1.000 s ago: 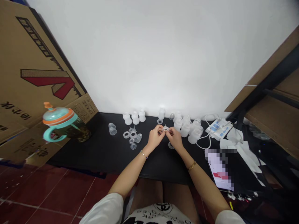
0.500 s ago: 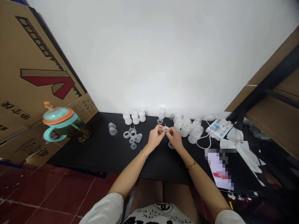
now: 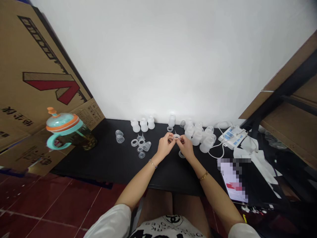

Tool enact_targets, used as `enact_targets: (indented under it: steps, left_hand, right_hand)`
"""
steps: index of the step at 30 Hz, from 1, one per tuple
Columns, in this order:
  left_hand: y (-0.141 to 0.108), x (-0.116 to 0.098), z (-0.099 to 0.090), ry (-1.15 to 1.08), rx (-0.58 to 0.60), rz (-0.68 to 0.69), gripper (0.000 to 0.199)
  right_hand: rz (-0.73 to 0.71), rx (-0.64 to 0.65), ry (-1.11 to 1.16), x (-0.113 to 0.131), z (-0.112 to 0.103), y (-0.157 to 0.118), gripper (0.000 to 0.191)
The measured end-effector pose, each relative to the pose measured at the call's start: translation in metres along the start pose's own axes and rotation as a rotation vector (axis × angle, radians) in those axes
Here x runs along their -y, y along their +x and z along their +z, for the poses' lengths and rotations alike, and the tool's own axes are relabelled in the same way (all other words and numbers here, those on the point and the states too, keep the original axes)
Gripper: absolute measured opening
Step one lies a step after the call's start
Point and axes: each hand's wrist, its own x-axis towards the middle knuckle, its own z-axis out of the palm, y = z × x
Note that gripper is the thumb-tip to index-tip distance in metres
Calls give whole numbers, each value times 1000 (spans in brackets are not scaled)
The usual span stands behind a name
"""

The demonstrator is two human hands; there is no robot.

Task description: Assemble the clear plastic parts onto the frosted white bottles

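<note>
Between my left hand (image 3: 165, 144) and my right hand (image 3: 185, 145) is a white bottle collar ring (image 3: 176, 136), pinched by the fingers of both, with a thin clear tip rising from it. Just behind it a second ring (image 3: 169, 129) lies before a lone white baby bottle (image 3: 172, 119). A clear round part (image 3: 182, 154) is partly hidden under my right hand. Left of my hands lie several loose rings (image 3: 134, 142), teats and a clear cap (image 3: 147, 146). Two clear caps (image 3: 120, 136) rest farther left.
Three open bottles (image 3: 144, 125) stand along the wall. Several capped bottles (image 3: 197, 136) crowd to the right of my hands. Beyond them are a white power strip (image 3: 232, 137) with cables and a lit screen (image 3: 232, 181). A large teal-handled jug (image 3: 66, 130) stands at the left.
Both hands keep the ring at nearly the same place. The view has shifted very slightly; nothing else has visibly moved.
</note>
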Motion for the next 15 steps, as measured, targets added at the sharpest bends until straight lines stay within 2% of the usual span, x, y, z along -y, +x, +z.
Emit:
enact_targets:
  steps: [15]
  left_hand:
    - [-1,1,1,-6,2,6,9]
  right_hand:
    - [5,-3,-3,0,0,0,30]
